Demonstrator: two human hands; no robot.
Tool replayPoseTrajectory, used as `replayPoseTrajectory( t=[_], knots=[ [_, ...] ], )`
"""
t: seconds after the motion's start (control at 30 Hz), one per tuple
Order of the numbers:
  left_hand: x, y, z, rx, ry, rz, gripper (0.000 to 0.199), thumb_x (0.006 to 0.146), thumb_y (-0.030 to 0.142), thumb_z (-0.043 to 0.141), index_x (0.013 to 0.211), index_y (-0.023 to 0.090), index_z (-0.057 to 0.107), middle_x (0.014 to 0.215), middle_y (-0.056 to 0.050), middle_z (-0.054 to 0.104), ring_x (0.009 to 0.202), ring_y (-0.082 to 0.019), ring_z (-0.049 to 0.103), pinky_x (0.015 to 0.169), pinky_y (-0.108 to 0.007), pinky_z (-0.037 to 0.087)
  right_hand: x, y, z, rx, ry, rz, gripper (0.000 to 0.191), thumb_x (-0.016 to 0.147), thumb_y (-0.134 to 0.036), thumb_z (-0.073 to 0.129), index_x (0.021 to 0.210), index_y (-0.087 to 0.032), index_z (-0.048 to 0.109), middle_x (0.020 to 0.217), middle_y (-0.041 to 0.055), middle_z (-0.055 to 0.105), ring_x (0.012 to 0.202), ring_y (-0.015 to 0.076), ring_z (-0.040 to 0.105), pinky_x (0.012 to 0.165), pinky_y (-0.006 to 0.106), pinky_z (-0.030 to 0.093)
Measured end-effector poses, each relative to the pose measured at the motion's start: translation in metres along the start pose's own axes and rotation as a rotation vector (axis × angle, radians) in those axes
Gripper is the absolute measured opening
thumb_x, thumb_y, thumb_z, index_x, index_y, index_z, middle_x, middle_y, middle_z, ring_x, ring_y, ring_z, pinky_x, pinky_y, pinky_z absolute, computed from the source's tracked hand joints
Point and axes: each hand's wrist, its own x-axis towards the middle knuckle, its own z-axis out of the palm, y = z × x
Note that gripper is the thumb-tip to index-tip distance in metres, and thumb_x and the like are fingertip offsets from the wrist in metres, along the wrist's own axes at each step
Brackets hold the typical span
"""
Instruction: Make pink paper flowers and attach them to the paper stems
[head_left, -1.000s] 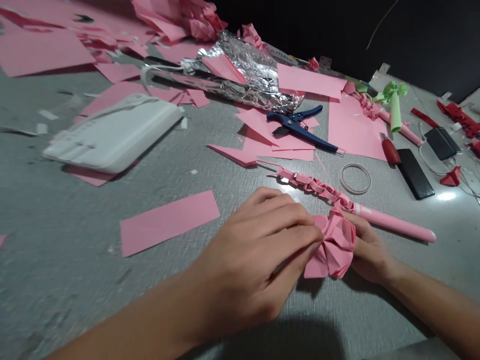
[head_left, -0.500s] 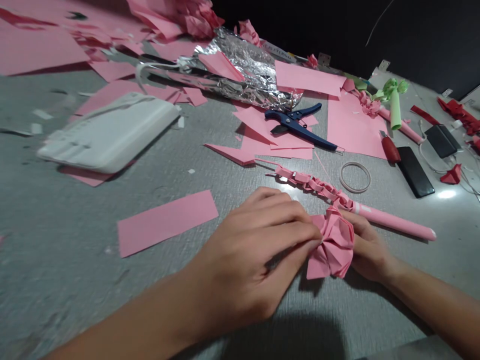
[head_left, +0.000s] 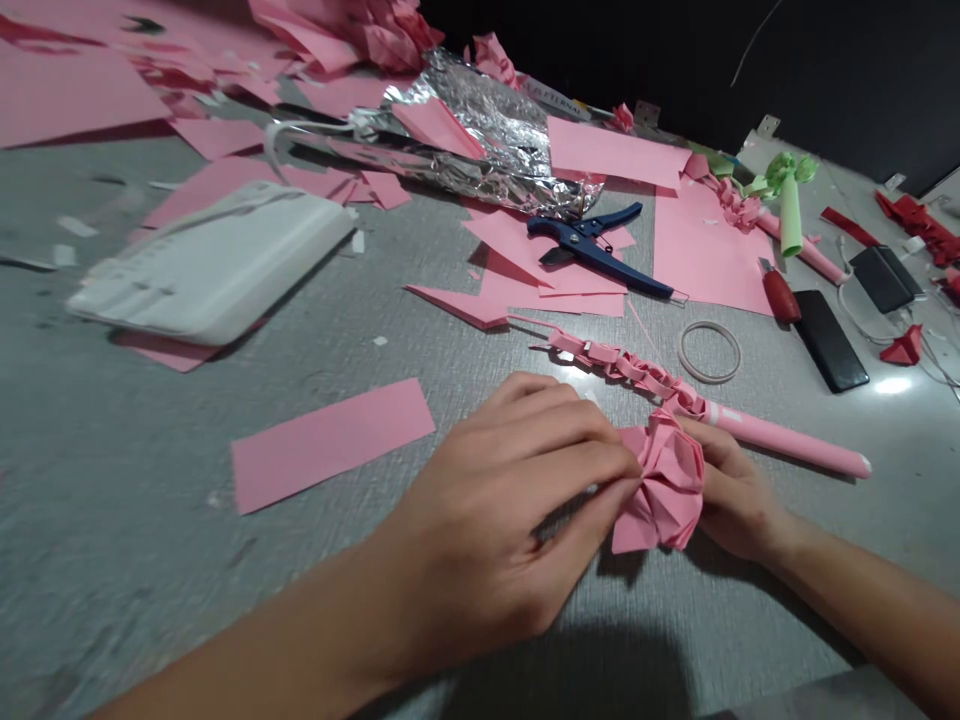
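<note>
A folded pink paper flower (head_left: 670, 485) is held between both hands, low and right of centre. My left hand (head_left: 525, 490) pinches its left side with thumb and forefinger. On its right edge my right hand (head_left: 739, 490) grips the paper; the fingertips are partly hidden behind it. Just beyond the hands lies a pink rolled tube (head_left: 787, 440), joined to a chain of small folded pink links (head_left: 615, 362). A flat pink strip (head_left: 334, 443) rests on the table left of my left hand.
Blue-handled cutters (head_left: 600, 250) lie on pink scraps beyond the hands. Crumpled foil (head_left: 487, 130) is at the back, a white power bank (head_left: 217, 260) at left. A tape ring (head_left: 709, 352), red cutter (head_left: 780, 292) and black phone (head_left: 831, 340) are right.
The view has shifted very slightly. Both hands keep their hold on the flower, with almost no visible movement.
</note>
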Motion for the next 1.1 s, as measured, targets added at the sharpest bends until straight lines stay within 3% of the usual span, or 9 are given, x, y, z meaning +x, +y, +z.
replayPoseTrajectory(
  t=[0.33,0.7,1.1],
  knots=[
    [0.0001,-0.0025,0.0006,-0.041,-0.008,0.001,0.022,0.1,0.006,0.059,0.09,0.02,0.073,0.084,0.001,0.075,0.077,-0.016,0.066,0.081,-0.034,0.05,-0.0032,0.0035,-0.0039,-0.025,0.024,0.004,0.024,0.1,-0.046,0.076,0.101,-0.021,0.075,0.076,0.0001,0.066,0.053,0.0108,0.049,0.047,0.023,0.04],
    [0.0058,0.0008,-0.008,-0.103,-0.093,-0.08,0.024,0.099,0.006,0.06,0.089,0.02,0.076,0.082,0.0,0.075,0.077,-0.016,0.068,0.079,-0.033,0.054,-0.0027,0.0014,-0.0018,-0.02,0.041,0.025,0.029,0.095,-0.052,0.081,0.097,-0.023,0.076,0.074,-0.0004,0.065,0.051,0.0108,0.049,0.046,0.023,0.039],
    [0.0067,0.0027,-0.0047,-0.064,-0.043,-0.037,0.018,0.099,0.006,0.063,0.09,0.017,0.074,0.084,-0.001,0.076,0.078,-0.016,0.067,0.081,-0.034,0.053,-0.0016,0.0002,-0.0002,-0.031,0.046,0.008,0.027,0.096,-0.049,0.081,0.096,-0.022,0.075,0.072,-0.0007,0.065,0.051,0.0104,0.048,0.045,0.023,0.04]
  ],
)
